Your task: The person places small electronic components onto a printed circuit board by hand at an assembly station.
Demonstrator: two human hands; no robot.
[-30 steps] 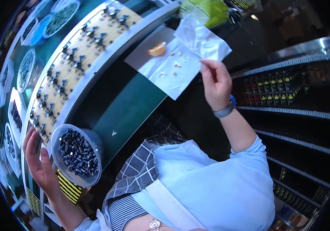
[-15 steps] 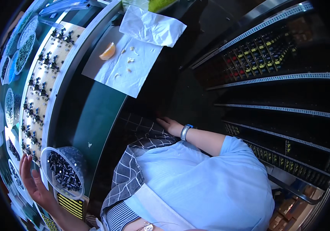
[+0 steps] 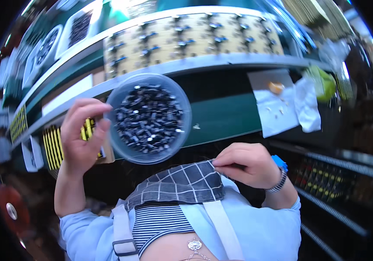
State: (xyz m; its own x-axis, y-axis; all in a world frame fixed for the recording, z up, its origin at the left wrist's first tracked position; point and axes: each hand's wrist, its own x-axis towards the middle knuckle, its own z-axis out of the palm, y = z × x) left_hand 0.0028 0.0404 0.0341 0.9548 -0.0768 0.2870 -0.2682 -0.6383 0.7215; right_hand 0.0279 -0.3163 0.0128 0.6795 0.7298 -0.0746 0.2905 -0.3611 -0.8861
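Note:
My left hand [image 3: 82, 135] is raised beside the left rim of a clear plastic tub [image 3: 187, 114], its fingers curled and the thumb apart. Nothing shows between them. Small dark cylindrical parts [image 3: 147, 119] fill much of the tub. My right hand [image 3: 249, 163] is closed in a pinch at the upper right edge of a dark checked apron [image 3: 178, 182], with the cloth at its fingertips. Behind the tub lies a pale board [image 3: 164, 41] with rows of small dark fittings, blurred.
A sheet of white paper [image 3: 267, 115] bears an orange segment [image 3: 276, 87] and small scraps. Next to it are a crumpled tissue [image 3: 307, 104] and a green bag [image 3: 321, 85]. Yellow-and-black striped pieces [image 3: 52, 148] stand left of the tub. A rack [image 3: 332, 204] is at right.
The view has swung round toward the bench, bringing the tub to the middle. My right hand has come from beside my lap to the apron's edge. The left hand remains near the tub.

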